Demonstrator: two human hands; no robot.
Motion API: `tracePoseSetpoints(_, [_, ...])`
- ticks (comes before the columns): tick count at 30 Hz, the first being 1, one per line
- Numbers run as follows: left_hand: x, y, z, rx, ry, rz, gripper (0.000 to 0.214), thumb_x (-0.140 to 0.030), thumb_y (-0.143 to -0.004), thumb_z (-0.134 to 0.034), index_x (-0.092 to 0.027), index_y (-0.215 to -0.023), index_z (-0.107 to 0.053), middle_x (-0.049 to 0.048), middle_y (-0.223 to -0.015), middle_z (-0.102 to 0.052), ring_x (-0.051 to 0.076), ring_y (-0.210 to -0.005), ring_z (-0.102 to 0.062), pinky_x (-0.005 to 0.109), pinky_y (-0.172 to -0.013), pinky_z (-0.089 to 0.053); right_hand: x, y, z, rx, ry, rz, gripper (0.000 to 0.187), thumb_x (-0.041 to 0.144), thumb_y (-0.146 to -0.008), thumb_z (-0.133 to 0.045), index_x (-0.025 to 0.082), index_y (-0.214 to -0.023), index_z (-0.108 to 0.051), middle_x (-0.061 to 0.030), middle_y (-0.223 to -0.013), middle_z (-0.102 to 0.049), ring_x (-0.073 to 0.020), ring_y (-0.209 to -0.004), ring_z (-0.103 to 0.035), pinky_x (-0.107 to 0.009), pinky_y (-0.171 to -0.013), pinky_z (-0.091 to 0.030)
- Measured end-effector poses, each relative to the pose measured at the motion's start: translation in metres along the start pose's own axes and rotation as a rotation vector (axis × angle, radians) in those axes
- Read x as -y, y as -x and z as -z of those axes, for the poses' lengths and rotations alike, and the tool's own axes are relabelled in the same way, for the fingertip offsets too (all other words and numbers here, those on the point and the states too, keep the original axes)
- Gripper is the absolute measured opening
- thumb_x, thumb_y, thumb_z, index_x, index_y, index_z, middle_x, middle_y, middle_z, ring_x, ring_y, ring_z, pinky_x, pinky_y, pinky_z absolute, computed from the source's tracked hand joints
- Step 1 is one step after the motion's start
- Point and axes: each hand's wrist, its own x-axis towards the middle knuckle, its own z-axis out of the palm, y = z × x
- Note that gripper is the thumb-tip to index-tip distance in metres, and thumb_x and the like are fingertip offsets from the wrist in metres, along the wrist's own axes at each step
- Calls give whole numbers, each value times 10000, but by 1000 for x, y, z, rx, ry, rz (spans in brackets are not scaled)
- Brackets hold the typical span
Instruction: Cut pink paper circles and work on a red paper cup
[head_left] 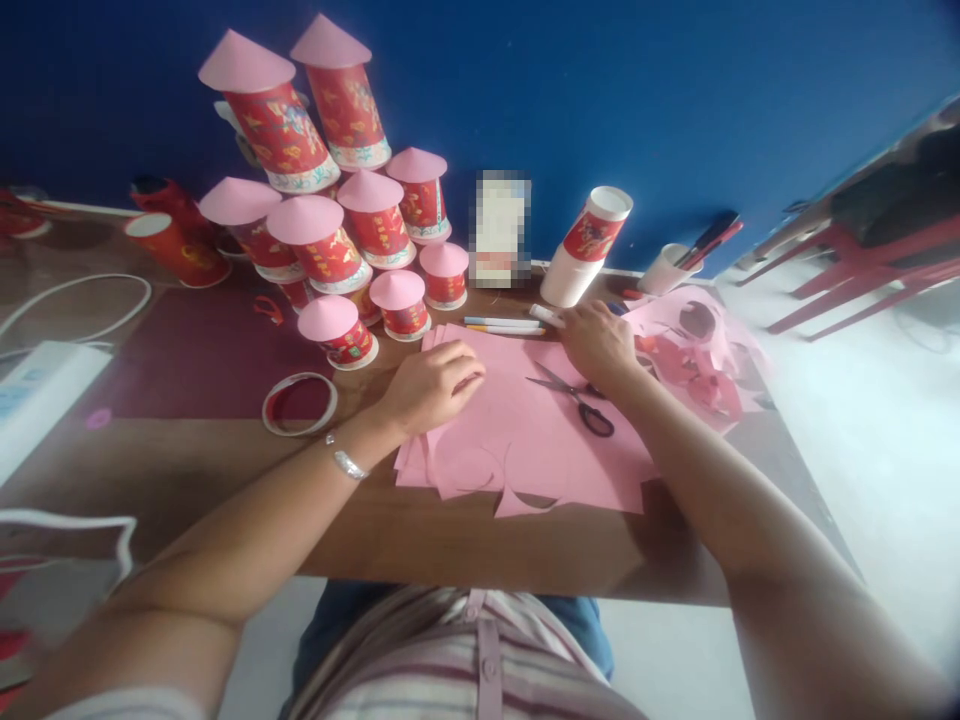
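My left hand (436, 385) lies over the left part of a stack of pink paper (517, 430). Its fingers are loosely bent and slightly apart, and nothing shows in them. Toward the back right of the stack, my right hand (598, 345) is closed, with a small white tube (546, 316) at its fingertips. Black-handled scissors (581, 400) rest on the paper beside the right wrist, blades slightly apart. Curved cuts mark the near edge of the top sheet. Two slim pens (502, 323) lie along the far edge of the stack.
Red paper cylinders (319, 255) with pink cone roofs stand at back left. A white ring (300, 404) lies before them. Behind my right hand rise stacked paper cups (585, 250) and a pen cup (670, 268). Pink scraps (697, 350) heap at right. A blue wall (600, 90) bounds the table.
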Motion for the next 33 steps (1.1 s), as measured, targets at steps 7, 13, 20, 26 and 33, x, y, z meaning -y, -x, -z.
tracePoseSetpoints(7, [0, -1, 2, -198, 247, 58, 518, -408, -973, -719, -227, -1435, -569, 126, -1304, -687, 174, -921, -702, 340, -847, -603, 11, 29, 29, -84, -801, 49, 264, 388, -987, -637, 208, -1114, -783, -89, -986, -745, -203, -719, -683, -362, -658, -574])
tracePoseSetpoints(13, [-4, -2, 1, -110, 330, -10, 307, -444, -989, -699, -188, -1150, -753, 73, -957, -767, 157, -788, -687, 287, -726, -560, 43, 51, 42, 107, -1275, 62, 367, 546, -855, -813, 204, -988, -807, -57, -916, -733, -136, -597, -662, -318, -562, -600])
tracePoseSetpoints(20, [13, -5, 11, -223, 175, 69, 292, -437, -957, -742, -190, -1111, -768, 81, -1014, -781, 169, -803, -679, 322, -796, -560, 27, 47, 34, -100, -1366, -165, 229, 428, -866, -789, 206, -920, -773, 37, -614, -616, -134, -543, -611, -324, -587, -602])
tracePoseSetpoints(26, [41, -6, 2, -35, -118, 187, 174, -237, -915, -768, -168, -1075, -773, 107, -1051, -758, 243, -950, -722, 349, -810, -564, 28, 46, 17, 14, -1517, -181, 260, 373, -835, -798, 188, -1015, -766, 28, -662, -669, -129, -594, -640, -305, -619, -592])
tracePoseSetpoints(33, [19, -3, 5, -247, -154, -24, 359, -300, -965, -728, -159, -1292, -683, 138, -1177, -746, 259, -1059, -727, 409, -929, -602, 36, 53, 17, 84, -1550, -149, 308, 431, -855, -806, 178, -1028, -781, 32, -670, -661, -122, -593, -639, -315, -654, -602])
